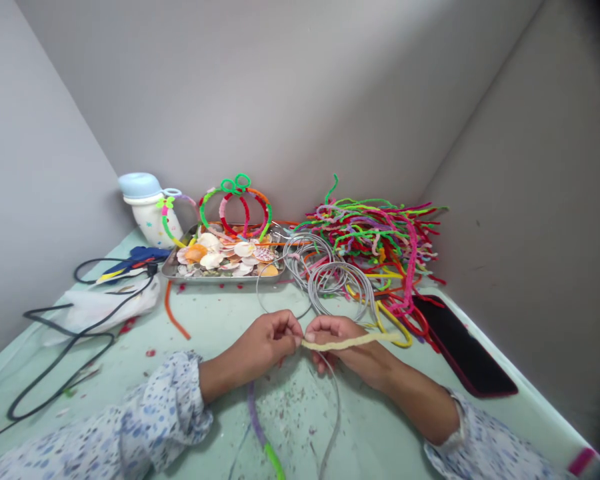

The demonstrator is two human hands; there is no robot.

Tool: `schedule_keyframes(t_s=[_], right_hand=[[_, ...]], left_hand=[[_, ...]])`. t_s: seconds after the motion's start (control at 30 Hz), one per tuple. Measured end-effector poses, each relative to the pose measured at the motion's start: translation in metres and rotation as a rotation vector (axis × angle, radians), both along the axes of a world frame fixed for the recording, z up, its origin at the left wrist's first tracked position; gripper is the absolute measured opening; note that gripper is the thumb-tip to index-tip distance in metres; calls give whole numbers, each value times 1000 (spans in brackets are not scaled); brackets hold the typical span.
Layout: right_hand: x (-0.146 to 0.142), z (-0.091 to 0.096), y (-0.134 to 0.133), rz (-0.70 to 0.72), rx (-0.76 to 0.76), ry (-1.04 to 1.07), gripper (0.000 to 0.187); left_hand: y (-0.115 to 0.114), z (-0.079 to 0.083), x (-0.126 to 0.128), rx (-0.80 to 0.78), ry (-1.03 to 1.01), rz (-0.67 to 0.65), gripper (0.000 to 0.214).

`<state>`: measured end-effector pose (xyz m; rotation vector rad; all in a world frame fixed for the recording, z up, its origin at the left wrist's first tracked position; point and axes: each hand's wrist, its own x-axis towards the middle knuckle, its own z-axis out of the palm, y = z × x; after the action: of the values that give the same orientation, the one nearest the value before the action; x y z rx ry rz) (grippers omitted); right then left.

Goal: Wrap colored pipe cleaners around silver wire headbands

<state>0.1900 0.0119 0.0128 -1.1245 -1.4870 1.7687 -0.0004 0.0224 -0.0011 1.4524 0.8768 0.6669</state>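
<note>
Two hands meet in front of the shell tray (220,280): the left hand (273,339) and the right hand (341,339), fingers of both pinched closed on one pale yellow strip (355,343) that extends over the right wrist. One grey wire (337,407) trails below them. The tray holds shells (225,257) too heaped to count; two fuzzy hoops (269,217) stand toward its back. Left of the tray are one white bottle (155,217) and one blue tool (147,255). Right of it are at least two wire coils (341,265) and a pile of fuzzy stems (370,233). One phone (465,347) lies farther right, along the bench's edge. Scrap-specked bench (215,313) spreads between tray and hands.
</note>
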Motion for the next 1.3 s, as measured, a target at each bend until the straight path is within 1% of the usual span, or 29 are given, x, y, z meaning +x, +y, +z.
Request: schedule_keyframes(t_s=[0.13, 0.23, 0.33, 0.43, 0.53, 0.73, 0.87, 1.1, 1.23, 1.3], right_hand=[[-1, -1, -1, -46, -4, 30, 31], [0, -6, -1, -85, 24, 63, 24], [0, -9, -3, -91, 93, 30, 21], [-3, -11, -4, -139, 138, -25, 21], [-6, -11, -4, -204, 131, -48, 21], [-9, -12, -5, -273, 122, -31, 19], [-8, -12, -6, -282, 115, 1, 17], [-9, -12, -6, -307, 132, -1, 16], [-9, -13, -7, -303, 188, -24, 14], [-7, -14, -8, -292, 272, -63, 11]], left_hand=[[0, 0, 1, -14, 14, 8, 8], [3, -2, 1, -12, 13, 40, 10], [4, -4, 1, -11, 17, 65, 13], [4, -4, 1, -22, 34, 66, 15], [2, -2, 1, -15, 56, 61, 16], [1, 1, 2, 33, 71, 55, 15], [-1, 3, 2, 101, 80, 64, 13], [-2, 8, 4, 39, 125, 84, 16], [-2, 9, 5, 18, 129, 73, 17], [-1, 8, 5, 6, 127, 71, 17]])
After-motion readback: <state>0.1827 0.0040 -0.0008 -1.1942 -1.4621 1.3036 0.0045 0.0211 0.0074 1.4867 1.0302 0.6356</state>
